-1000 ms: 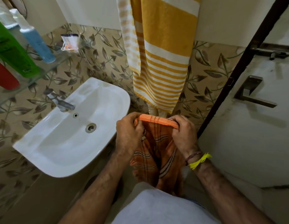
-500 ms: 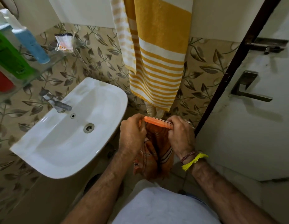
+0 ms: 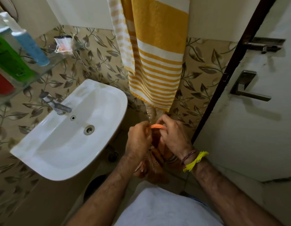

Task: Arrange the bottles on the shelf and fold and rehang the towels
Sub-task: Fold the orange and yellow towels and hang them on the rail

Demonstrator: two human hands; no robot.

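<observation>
An orange striped towel (image 3: 157,162) hangs folded between my hands, in front of my body. My left hand (image 3: 138,141) pinches its top edge on the left. My right hand (image 3: 172,137) grips the same edge on the right, the two hands nearly touching. A yellow and white striped towel (image 3: 157,62) hangs on the wall just above them. On the glass shelf (image 3: 43,69) at the left stand a blue bottle (image 3: 30,46), a green bottle (image 3: 9,61) and a red bottle (image 3: 1,84). A small white packet (image 3: 63,44) lies at the shelf's far end.
A white sink (image 3: 73,132) with a metal tap (image 3: 57,106) juts out at the left, close to my left forearm. A white door (image 3: 255,111) with a lever handle (image 3: 247,88) and a bolt (image 3: 265,45) stands at the right. Leaf-patterned tiles cover the wall.
My hands have come closer together along the orange towel's top edge, so less of that edge shows and the towel hangs narrower, bunched below them.
</observation>
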